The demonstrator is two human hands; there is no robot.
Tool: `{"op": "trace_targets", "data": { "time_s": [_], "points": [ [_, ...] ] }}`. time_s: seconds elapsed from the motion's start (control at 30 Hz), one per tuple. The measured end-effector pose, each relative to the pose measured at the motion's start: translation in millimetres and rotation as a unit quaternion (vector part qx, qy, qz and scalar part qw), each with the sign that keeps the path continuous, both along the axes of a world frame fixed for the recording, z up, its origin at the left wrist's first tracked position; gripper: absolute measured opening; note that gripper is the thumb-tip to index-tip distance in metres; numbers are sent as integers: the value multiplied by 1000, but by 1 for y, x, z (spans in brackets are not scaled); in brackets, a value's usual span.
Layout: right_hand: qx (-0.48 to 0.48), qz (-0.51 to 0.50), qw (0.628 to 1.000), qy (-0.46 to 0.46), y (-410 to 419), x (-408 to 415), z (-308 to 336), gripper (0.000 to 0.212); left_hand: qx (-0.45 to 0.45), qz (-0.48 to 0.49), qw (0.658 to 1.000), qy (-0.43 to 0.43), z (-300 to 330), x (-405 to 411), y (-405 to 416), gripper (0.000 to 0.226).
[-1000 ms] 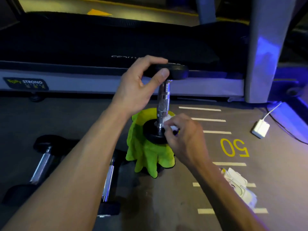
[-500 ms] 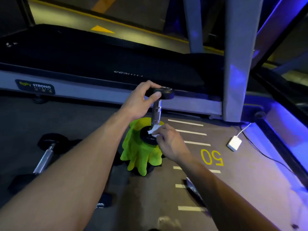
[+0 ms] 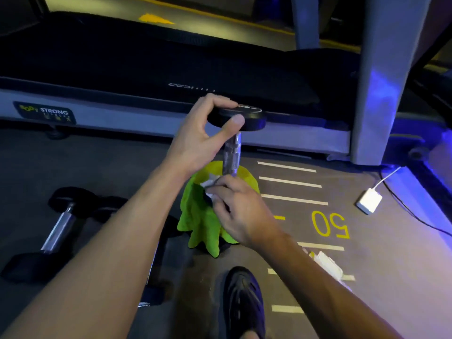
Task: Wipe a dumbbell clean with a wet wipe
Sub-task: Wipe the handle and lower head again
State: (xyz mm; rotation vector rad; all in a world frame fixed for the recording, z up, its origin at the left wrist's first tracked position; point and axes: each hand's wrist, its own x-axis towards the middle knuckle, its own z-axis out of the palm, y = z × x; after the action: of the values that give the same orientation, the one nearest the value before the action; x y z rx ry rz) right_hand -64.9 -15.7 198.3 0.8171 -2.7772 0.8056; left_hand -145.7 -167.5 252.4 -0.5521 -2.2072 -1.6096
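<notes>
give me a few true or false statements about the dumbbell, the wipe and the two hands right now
1. The dumbbell stands upright on a green cloth. True.
2. The left hand holds the dumbbell's top head. True.
3. The right hand is empty. False: it pinches a white wet wipe at the dumbbell's lower end.
4. The wipe is on the top head. False: it is down by the lower head.
5. Another dumbbell lies on the floor. True.
</notes>
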Motion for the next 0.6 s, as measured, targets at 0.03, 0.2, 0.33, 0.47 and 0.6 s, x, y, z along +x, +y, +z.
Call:
{"op": "trace_targets", "data": {
  "time_s": [0.03, 0.2, 0.33, 0.47, 0.6],
  "points": [
    [-33, -16, 999, 19, 7, 0, -5, 34, 14, 2, 1000, 9, -3, -4, 2, 26],
    [-147, -100, 984, 16, 39, -13, -14, 21, 40, -2, 999, 24, -7, -20, 8, 22],
    [-176, -144, 971, -79, 46, -41, -18, 12, 43, -25, 998, 47, -11, -19, 11, 21],
    [-175, -102, 968, -150, 55, -27, -5, 26, 48, -21, 998, 46, -11, -20, 9, 19],
    [-86, -64, 992, -65, 57, -23, 6, 32, 41, -14, 998, 42, -9, -23, 11, 19]
  ]
}}
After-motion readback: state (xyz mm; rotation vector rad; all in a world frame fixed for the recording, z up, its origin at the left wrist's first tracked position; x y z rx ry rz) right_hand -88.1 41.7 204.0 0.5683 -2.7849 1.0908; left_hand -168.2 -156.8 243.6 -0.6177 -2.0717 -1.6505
